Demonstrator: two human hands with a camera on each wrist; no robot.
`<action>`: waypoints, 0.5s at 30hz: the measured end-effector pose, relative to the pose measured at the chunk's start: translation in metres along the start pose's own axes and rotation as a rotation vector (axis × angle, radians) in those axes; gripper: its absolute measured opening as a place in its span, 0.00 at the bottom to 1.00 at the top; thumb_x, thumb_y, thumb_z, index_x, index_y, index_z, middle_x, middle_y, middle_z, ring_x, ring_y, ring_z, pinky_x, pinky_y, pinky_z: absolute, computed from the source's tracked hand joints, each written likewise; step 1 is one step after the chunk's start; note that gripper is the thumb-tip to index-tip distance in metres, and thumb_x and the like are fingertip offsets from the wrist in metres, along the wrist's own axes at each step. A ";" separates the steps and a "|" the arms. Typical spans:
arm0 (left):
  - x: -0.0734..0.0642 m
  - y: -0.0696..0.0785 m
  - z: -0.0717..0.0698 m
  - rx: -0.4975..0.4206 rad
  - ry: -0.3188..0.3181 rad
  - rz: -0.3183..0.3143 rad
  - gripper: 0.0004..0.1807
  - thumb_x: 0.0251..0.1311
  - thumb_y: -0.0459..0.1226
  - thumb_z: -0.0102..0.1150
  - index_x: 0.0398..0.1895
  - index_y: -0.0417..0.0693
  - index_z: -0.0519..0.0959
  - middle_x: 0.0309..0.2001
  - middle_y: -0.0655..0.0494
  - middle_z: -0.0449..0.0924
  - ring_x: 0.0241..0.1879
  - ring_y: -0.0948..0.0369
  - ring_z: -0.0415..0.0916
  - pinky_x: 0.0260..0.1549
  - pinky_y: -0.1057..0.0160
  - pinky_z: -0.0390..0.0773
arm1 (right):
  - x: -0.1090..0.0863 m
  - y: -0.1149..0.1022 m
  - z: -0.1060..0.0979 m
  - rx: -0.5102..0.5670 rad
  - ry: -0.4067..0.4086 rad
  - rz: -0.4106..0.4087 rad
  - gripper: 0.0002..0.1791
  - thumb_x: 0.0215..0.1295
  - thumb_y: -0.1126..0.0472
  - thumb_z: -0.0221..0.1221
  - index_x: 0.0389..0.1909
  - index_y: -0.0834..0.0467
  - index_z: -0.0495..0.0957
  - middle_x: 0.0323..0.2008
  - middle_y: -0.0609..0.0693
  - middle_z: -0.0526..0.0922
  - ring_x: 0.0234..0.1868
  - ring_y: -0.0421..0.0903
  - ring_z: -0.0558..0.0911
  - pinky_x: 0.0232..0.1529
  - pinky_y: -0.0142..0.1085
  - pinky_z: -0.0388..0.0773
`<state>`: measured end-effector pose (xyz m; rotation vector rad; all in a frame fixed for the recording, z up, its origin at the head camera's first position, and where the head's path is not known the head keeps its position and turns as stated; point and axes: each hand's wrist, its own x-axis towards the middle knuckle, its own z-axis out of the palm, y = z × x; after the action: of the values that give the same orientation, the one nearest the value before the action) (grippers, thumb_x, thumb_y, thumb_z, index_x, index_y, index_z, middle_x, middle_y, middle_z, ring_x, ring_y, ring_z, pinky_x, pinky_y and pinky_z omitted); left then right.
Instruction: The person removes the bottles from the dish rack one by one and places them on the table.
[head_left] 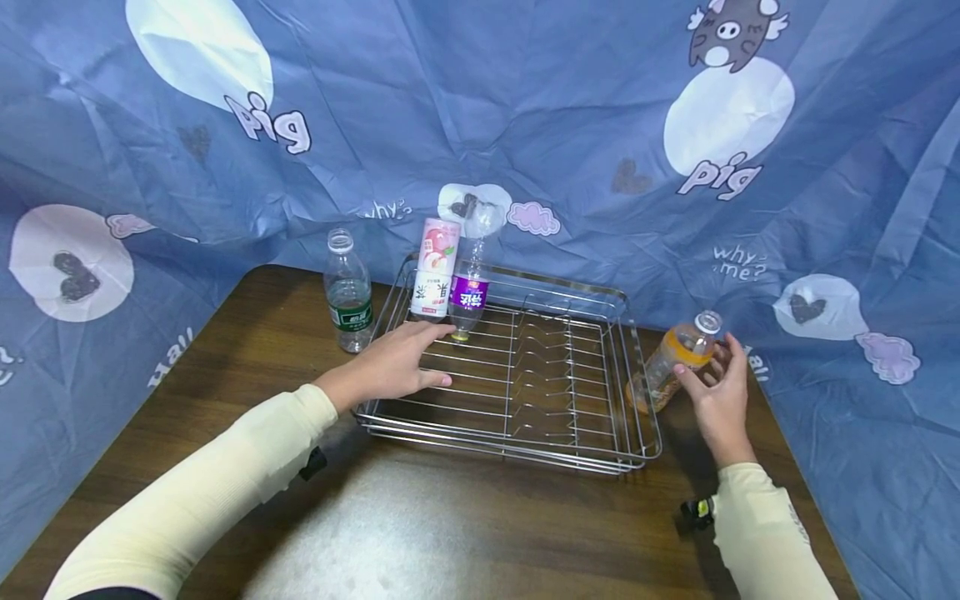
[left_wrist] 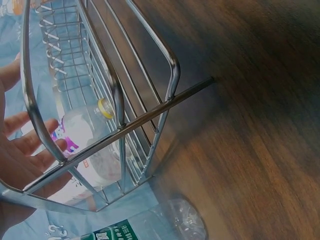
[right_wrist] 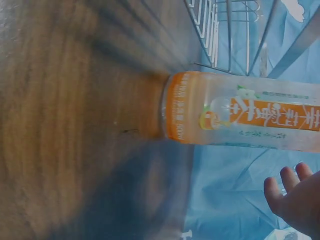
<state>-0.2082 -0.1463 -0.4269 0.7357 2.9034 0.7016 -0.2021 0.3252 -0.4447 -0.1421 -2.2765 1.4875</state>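
Note:
In the head view, my left hand point(head_left: 397, 362) reaches over the left rim of a wire dish rack point(head_left: 542, 454), fingers spread. Its fingertips are close to a clear bottle with a purple label point(head_left: 468, 293), cap down in the rack; whether they touch it I cannot tell. Beside that bottle a pink-and-white can with a peach picture point(head_left: 437, 267) leans at the rack's back left corner. My right hand point(head_left: 723, 400) is at an orange-labelled bottle point(right_wrist: 250, 112) standing on the table, right of the rack. The right wrist view shows its fingers point(right_wrist: 290, 180) loosely bent, apart from the bottle.
A capless clear bottle with a green label point(head_left: 350, 304) stands on the table left of the rack. The wooden table point(head_left: 420, 517) ends at the back and sides against a blue printed cloth point(head_left: 525, 100). Wire dividers point(head_left: 543, 358) run across the rack's right half.

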 end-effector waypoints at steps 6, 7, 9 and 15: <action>0.000 0.000 0.000 0.000 -0.003 -0.001 0.47 0.57 0.57 0.70 0.76 0.51 0.64 0.71 0.39 0.66 0.70 0.42 0.63 0.67 0.40 0.65 | 0.002 -0.008 -0.001 0.020 0.006 -0.012 0.48 0.62 0.72 0.64 0.79 0.60 0.48 0.66 0.58 0.65 0.67 0.54 0.69 0.66 0.44 0.70; 0.000 0.000 0.000 0.000 -0.003 0.000 0.47 0.57 0.57 0.70 0.76 0.51 0.64 0.71 0.39 0.65 0.70 0.41 0.63 0.67 0.40 0.65 | 0.003 -0.009 -0.001 0.022 0.008 -0.018 0.48 0.62 0.73 0.64 0.79 0.60 0.48 0.66 0.59 0.66 0.67 0.53 0.69 0.66 0.42 0.70; 0.000 0.000 0.000 0.001 -0.001 0.002 0.47 0.57 0.57 0.70 0.76 0.51 0.64 0.71 0.39 0.65 0.70 0.42 0.63 0.67 0.40 0.65 | 0.004 -0.011 -0.001 0.027 0.012 -0.027 0.48 0.62 0.73 0.64 0.78 0.60 0.49 0.65 0.58 0.66 0.66 0.52 0.70 0.64 0.39 0.71; -0.001 0.000 0.000 0.009 0.007 0.013 0.47 0.57 0.57 0.70 0.76 0.50 0.64 0.71 0.39 0.66 0.69 0.42 0.64 0.67 0.40 0.65 | 0.006 -0.019 -0.001 0.028 0.022 -0.044 0.48 0.61 0.74 0.64 0.78 0.59 0.51 0.63 0.54 0.67 0.62 0.47 0.72 0.59 0.32 0.72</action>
<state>-0.2073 -0.1466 -0.4263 0.7546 2.9129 0.6942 -0.2045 0.3196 -0.4257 -0.0988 -2.2256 1.4874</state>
